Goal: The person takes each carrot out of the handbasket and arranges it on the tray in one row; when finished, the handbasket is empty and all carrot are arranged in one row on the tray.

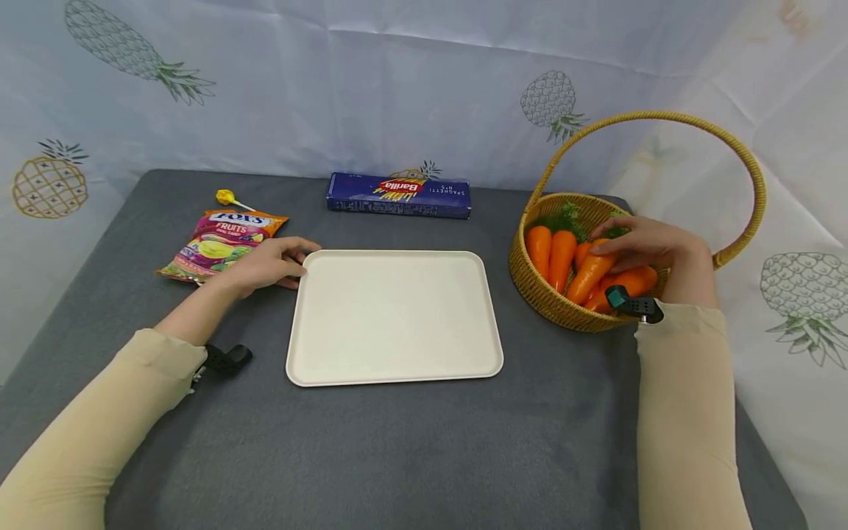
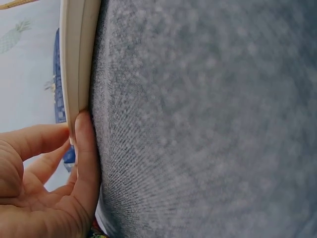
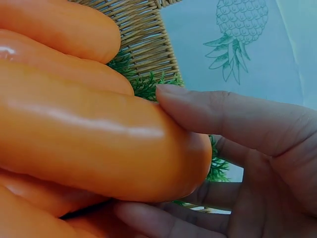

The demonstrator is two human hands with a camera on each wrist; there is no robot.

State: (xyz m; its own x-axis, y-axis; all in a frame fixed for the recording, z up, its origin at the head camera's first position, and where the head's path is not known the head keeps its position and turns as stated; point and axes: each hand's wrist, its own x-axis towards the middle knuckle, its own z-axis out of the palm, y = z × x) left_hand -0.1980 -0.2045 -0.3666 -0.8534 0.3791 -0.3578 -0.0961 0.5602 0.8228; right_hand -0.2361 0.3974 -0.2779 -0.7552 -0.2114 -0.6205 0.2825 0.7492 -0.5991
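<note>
At its far left corner, a cream rectangular tray is pinched by my left hand. The left wrist view shows the thumb and fingers on both sides of the tray's edge, right against the grey cloth. My right hand reaches into a woven basket and holds a thick orange carrot by its end. Close up in the right wrist view, the thumb lies along the top of that carrot, with fingers curled beneath. Other carrots with green tops lie around it.
Behind the left hand lie a bag of fruit candy and a yellow lollipop. A blue spaghetti box sits behind the tray. The basket's tall handle arches over the right hand. Pineapple-print cloth hangs behind the grey table.
</note>
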